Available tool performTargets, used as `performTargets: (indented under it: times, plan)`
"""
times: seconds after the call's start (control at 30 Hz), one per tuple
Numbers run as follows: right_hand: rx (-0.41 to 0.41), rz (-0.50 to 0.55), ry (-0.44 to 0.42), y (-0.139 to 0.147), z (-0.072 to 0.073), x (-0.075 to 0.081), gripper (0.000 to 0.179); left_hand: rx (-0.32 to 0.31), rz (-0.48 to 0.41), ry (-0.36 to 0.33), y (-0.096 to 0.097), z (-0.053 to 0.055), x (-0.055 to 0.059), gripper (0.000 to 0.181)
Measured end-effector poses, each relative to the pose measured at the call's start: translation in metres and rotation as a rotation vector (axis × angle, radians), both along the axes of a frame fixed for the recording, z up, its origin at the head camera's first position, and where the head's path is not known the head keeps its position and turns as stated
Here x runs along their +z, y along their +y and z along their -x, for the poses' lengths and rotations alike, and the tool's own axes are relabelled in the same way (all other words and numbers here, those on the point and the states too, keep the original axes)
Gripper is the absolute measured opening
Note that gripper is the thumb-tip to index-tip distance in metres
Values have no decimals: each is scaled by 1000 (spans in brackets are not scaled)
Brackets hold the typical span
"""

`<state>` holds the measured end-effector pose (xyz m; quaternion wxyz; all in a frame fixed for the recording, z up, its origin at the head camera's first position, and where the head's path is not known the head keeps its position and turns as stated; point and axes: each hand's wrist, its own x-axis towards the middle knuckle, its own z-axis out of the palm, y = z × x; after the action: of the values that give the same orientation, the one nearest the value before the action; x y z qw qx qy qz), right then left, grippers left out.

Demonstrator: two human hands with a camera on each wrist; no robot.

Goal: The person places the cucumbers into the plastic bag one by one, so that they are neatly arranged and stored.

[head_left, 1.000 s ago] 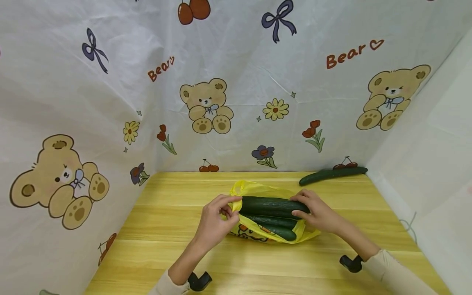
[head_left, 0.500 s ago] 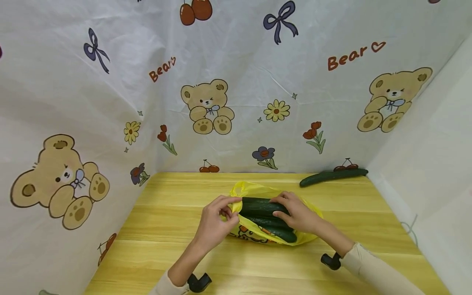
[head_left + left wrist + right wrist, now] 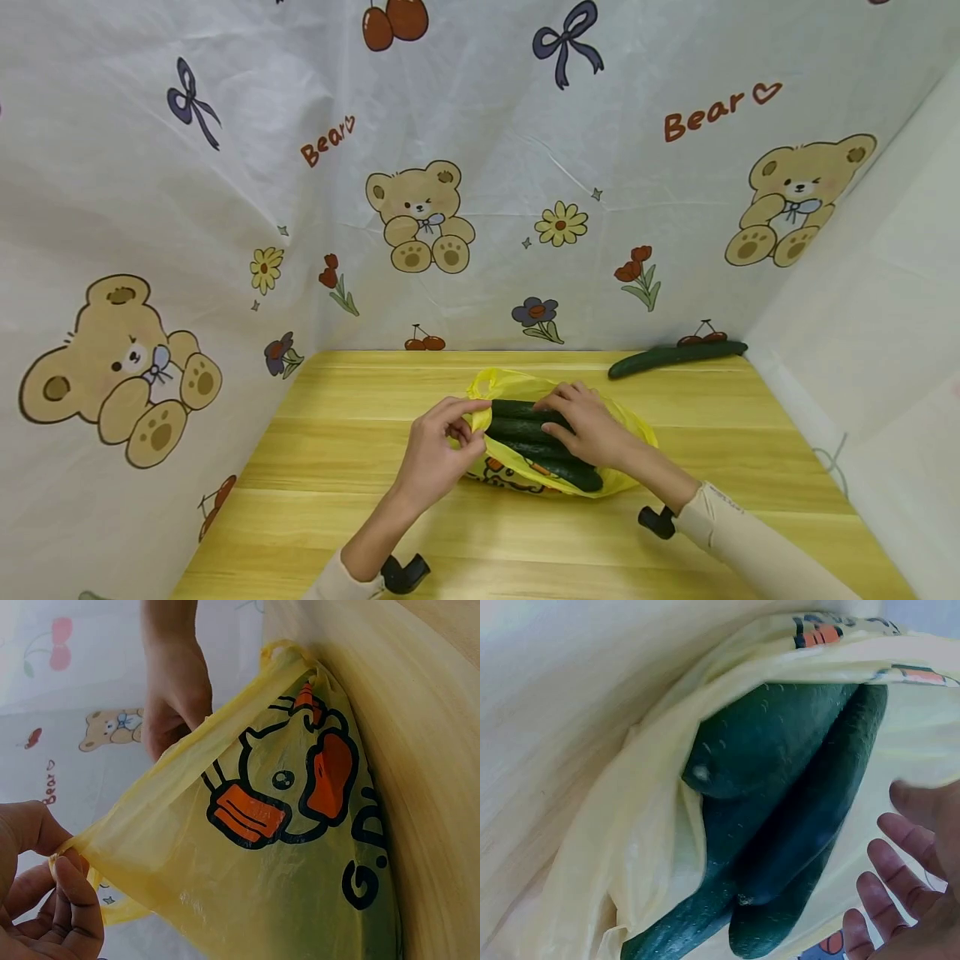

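A yellow plastic bag (image 3: pixel 517 383) with a printed cartoon duck (image 3: pixel 281 780) lies on its side on the table, mouth spread open. Inside it several dark green cucumbers (image 3: pixel 525 432) lie side by side. My left hand (image 3: pixel 441 450) pinches the bag's rim between thumb and forefinger, drawing the plastic taut in the left wrist view. Over the cucumbers is my right hand (image 3: pixel 588 429), fingers loosely spread. The right wrist view has these fingers (image 3: pixel 892 859) apart from the cucumbers (image 3: pixel 802 817), nothing between them.
Another cucumber (image 3: pixel 675 357) lies at the table's back right, against the bear-print sheet (image 3: pixel 480 308) that hangs behind. The wooden table (image 3: pixel 337 467) runs up to white sheeting (image 3: pixel 885 350) on the right.
My right hand has slid left with the upper cucumber, moving it deeper into the bag, and its fingers have let go. The left hand keeps its pinch on the rim.
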<state>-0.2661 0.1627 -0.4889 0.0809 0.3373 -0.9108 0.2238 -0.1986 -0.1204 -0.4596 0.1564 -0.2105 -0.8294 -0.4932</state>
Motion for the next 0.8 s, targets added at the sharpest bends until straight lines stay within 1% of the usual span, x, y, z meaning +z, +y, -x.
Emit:
performTargets:
  times: [0.07, 0.27, 0.4, 0.53, 0.7, 0.8]
  plan:
    - [-21, -17, 33, 0, 0, 2, 29, 0, 1, 7, 0, 0, 0, 44]
    - [-27, -31, 17, 3, 1, 3, 32, -3, 0, 14, 1, 1, -1, 42]
    - [-24, -12, -6, 8, 3, 1, 33, -3, 1, 22, 1, 2, -3, 41]
    - [-20, 20, -8, 14, 6, 0, 34, -3, 1, 26, 1, 2, -3, 40]
    - [-27, 38, -2, 23, 10, 0, 34, 0, 5, 26, 0, 2, -4, 41]
    - [-34, 60, 9, 33, 15, 0, 33, -4, 2, 29, 1, 2, -4, 41]
